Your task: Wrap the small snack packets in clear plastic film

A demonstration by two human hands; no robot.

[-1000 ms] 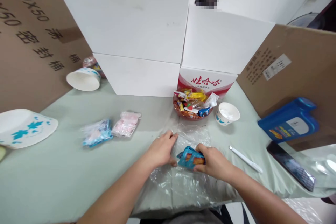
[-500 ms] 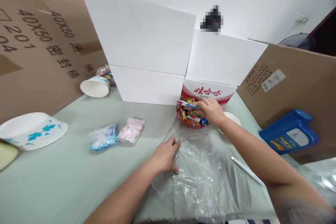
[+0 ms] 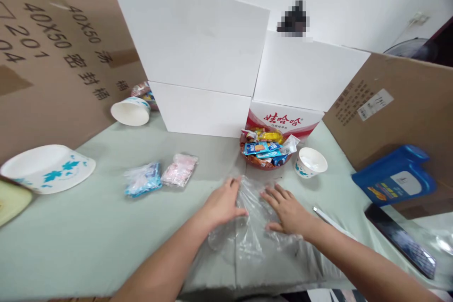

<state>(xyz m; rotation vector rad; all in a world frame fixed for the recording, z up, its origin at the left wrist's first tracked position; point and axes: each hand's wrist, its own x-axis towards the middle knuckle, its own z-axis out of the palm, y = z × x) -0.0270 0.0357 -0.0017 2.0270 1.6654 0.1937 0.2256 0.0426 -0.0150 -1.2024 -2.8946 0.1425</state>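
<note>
A crumpled clear plastic bag (image 3: 253, 231) lies on the pale green table in front of me. My left hand (image 3: 222, 203) rests on its left edge, fingers stretched out flat. My right hand (image 3: 288, 210) lies flat on the bag's right side, fingers spread, nothing in it. Just beyond the bag stands a red bowl of wrapped snacks (image 3: 265, 148), with a blue packet (image 3: 260, 147) on top.
A small paper cup (image 3: 310, 161) stands right of the bowl. Two filled small bags, blue (image 3: 142, 179) and pink (image 3: 180, 170), lie to the left. A white pen (image 3: 332, 224), a phone (image 3: 401, 240), a blue bottle (image 3: 394, 177), a paper bowl (image 3: 46, 167) and white boxes (image 3: 201, 56) surround the area.
My right hand carried the blue packet from the plastic bag to the snack bowl, left it there, and came back flat onto the bag. My left hand stayed on the bag.
</note>
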